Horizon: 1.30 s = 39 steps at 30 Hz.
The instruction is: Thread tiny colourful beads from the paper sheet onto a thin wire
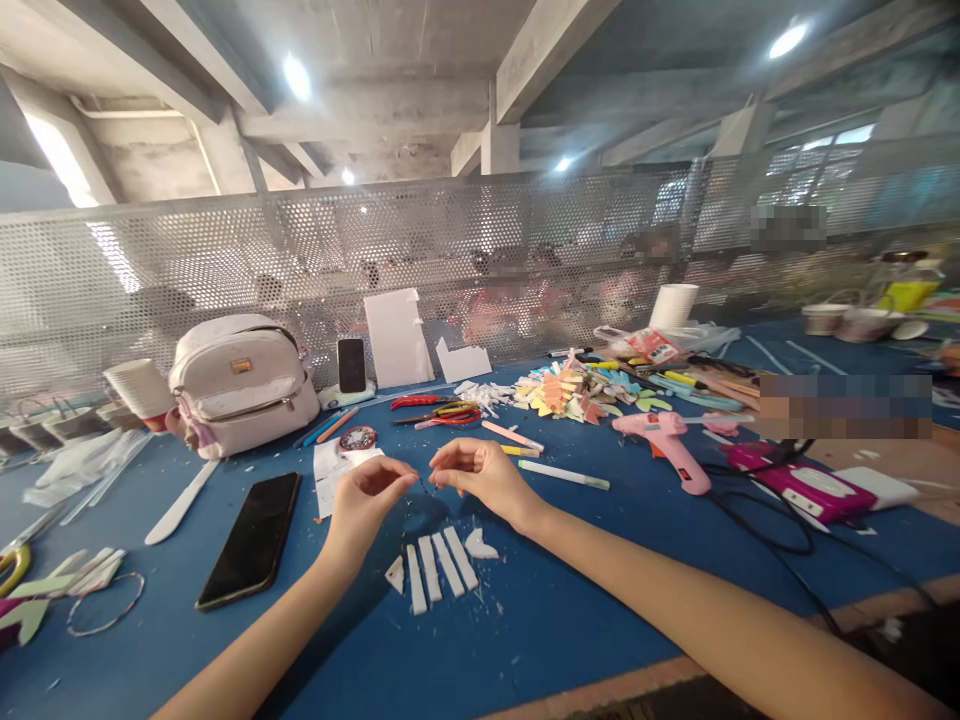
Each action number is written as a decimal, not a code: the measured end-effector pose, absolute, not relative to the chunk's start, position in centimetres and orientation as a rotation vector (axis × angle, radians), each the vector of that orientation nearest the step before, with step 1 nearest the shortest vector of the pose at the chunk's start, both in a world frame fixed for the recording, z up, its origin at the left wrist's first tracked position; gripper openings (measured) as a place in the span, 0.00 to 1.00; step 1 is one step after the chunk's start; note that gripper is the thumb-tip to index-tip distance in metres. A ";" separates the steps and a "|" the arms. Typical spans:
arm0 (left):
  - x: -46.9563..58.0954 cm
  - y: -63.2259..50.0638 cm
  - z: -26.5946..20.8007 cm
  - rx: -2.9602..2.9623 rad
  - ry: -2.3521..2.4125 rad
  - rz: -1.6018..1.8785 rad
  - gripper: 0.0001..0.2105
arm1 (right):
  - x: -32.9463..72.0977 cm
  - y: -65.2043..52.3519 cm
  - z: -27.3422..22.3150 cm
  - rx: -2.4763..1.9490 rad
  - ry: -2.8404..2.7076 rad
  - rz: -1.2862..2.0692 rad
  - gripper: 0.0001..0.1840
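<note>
Above the middle of the blue table, my left hand (369,495) and my right hand (480,477) face each other with thumb and fingers pinched. Between the fingertips hangs a short, thin dark strand (425,487), too small to tell its kind, and both hands grip it. Just below them on the table lie several white foam strips (442,565) side by side. A pointed white piece (395,574) is at their left end and a notched white piece (481,545) at their right. A round red-rimmed item (358,438) sits on white paper (324,478) beyond my left hand.
A black phone (251,540) and a white spatula-shaped piece (180,505) lie left. Behind stand a pale backpack (240,385) and a second phone (351,366). Scissors (442,415), a paper-scrap pile (566,388), a pink glue gun (667,448) and cables (780,540) extend rightward.
</note>
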State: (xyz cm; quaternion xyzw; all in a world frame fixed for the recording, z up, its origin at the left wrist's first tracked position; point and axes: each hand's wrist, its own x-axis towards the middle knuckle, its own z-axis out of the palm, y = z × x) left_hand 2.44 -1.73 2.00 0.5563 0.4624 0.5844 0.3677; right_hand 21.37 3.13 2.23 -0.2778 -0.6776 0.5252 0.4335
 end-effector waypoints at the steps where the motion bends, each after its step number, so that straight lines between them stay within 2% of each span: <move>1: 2.5 -1.7 1.9 1.446 1.191 1.482 0.06 | 21.3 3.0 2.3 -0.693 -1.677 1.324 0.12; 4: 2.6 -1.6 1.6 1.494 1.206 1.450 0.05 | 21.3 2.7 2.4 -0.704 -1.680 1.347 0.16; 9: 2.5 -1.6 1.4 1.576 1.253 1.417 0.06 | 21.2 2.4 2.4 -0.705 -1.728 1.304 0.15; 24: 3.0 -2.0 1.8 1.632 1.281 1.377 0.05 | 21.3 2.4 2.2 -0.774 -1.942 1.048 0.05; 35: 2.9 -1.7 1.6 1.506 1.194 1.412 0.09 | 21.3 2.5 2.2 -0.772 -1.943 1.036 0.06; 39: 3.0 -1.6 1.2 1.506 1.151 1.367 0.16 | 21.4 2.0 2.8 -0.753 -1.903 1.004 0.06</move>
